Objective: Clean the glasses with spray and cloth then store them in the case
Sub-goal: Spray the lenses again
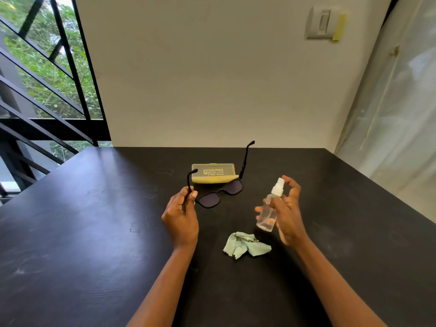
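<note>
Black-framed glasses [220, 193] with dark lenses hang above the black table [94, 232], arms unfolded. My left hand [180, 214] grips the near end of their left arm. My right hand [286, 212] holds a small clear spray bottle [269, 210] upright, a finger raised over its white nozzle, which points left toward the lenses. A yellow glasses case [213, 173] lies behind the glasses, shut as far as I can see. A crumpled pale green cloth [245, 245] lies on the table in front, between my two forearms.
A white wall [212, 79] rises at the table's far edge, with a switch plate [320, 22] high on the right. A black-framed window [47, 79] is at the left and a pale curtain [396, 114] at the right.
</note>
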